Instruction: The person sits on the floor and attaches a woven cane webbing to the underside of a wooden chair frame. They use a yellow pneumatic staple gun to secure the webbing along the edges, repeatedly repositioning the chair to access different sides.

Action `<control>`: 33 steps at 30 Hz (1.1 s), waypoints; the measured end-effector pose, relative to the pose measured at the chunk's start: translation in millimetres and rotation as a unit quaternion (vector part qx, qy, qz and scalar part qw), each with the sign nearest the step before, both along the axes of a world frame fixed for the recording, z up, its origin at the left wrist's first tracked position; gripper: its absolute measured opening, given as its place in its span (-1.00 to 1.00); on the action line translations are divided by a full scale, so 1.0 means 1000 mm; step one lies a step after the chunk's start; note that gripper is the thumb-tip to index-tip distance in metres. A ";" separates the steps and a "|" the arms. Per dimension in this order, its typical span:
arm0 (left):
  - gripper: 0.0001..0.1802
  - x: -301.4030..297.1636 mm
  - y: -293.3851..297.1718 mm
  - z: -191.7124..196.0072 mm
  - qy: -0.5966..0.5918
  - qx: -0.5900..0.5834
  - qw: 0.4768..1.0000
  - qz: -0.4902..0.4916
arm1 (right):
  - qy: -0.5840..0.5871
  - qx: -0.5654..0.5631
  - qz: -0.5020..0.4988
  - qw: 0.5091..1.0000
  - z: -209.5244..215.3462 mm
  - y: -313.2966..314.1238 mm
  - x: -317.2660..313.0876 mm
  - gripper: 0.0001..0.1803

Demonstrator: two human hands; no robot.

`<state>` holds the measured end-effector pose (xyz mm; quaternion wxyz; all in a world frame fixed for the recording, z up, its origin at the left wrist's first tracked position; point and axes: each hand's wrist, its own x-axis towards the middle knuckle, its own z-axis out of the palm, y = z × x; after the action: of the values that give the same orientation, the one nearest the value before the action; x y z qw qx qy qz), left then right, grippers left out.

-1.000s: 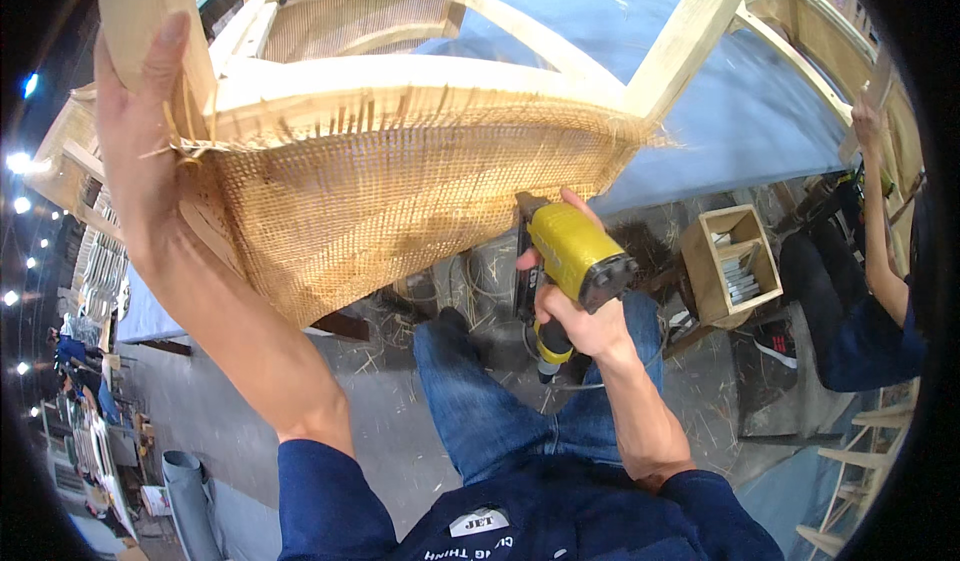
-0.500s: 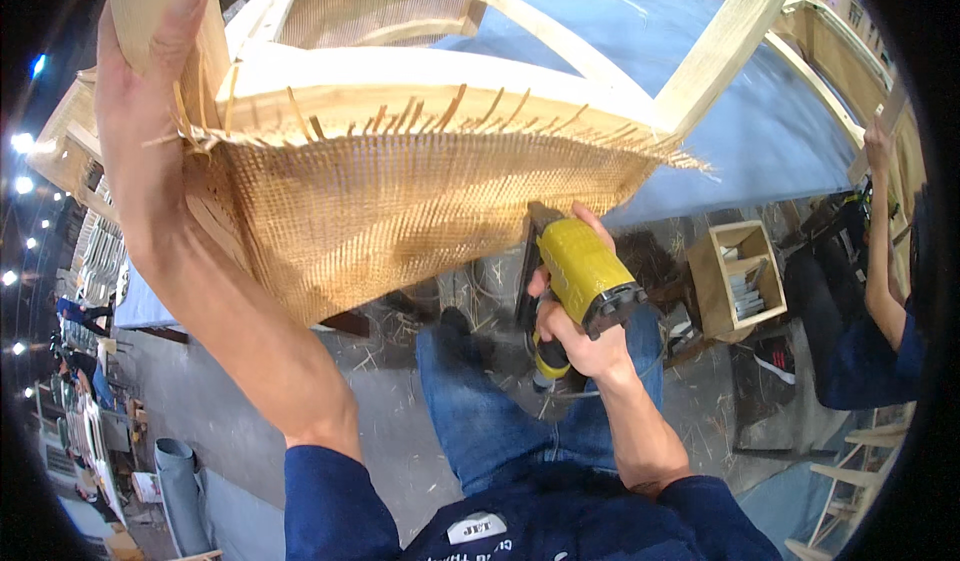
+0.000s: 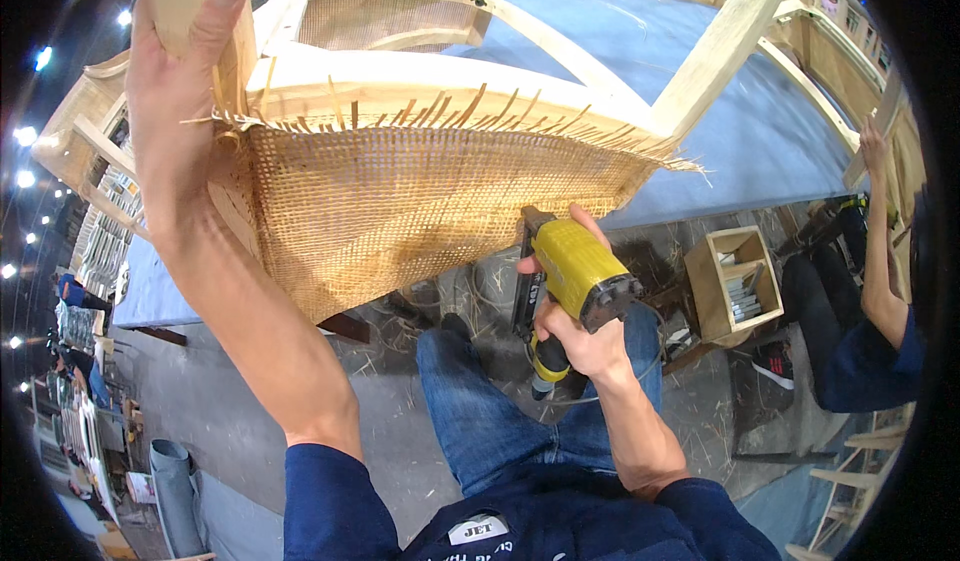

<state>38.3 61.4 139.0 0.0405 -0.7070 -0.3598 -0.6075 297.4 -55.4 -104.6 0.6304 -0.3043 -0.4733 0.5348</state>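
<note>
My left hand (image 3: 172, 111) is wrapped round a thick pale wooden leg (image 3: 187, 6) of a chair frame (image 3: 400, 83), at the upper left. A woven cane panel (image 3: 420, 186) covers the side facing me. Loose strand ends stick up along the panel's upper edge, and its lower edge sags. In the middle, my right hand (image 3: 592, 343) grips the handle of a yellow and black air stapler (image 3: 572, 261). The stapler's nose is up by the lower right part of the cane; I cannot tell whether it touches.
The frame rests on a blue-covered table (image 3: 690, 71). Right of my knees stands a wooden box (image 3: 725, 286) holding strips of staples. A co-worker's arm (image 3: 878, 251) is at the far right. A rolled grey sheet (image 3: 175, 496) stands at lower left. Cane scraps litter the floor.
My left hand and the leg it holds have shifted a little to the right, turning the frame and cane slightly. The stapler has moved slightly left in my right hand.
</note>
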 end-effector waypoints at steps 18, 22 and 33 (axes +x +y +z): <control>-0.13 0.003 0.001 0.006 -0.001 -0.001 1.000 -0.011 | -0.010 0.014 -0.009 1.000 0.000 -0.003 -0.012 0.06; -0.19 0.017 -0.011 0.004 -0.048 0.015 0.997 -0.057 | -0.033 0.017 -0.017 0.999 0.003 0.000 -0.018 0.05; -0.18 0.028 -0.009 0.002 -0.065 0.021 0.973 -0.222 | -0.043 0.002 -0.017 0.999 0.008 -0.009 -0.018 0.09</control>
<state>66.6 52.2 140.5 -0.1039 -0.7275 -0.1827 -0.6532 279.2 -64.6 -96.1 0.6190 -0.3337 -0.4956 0.5098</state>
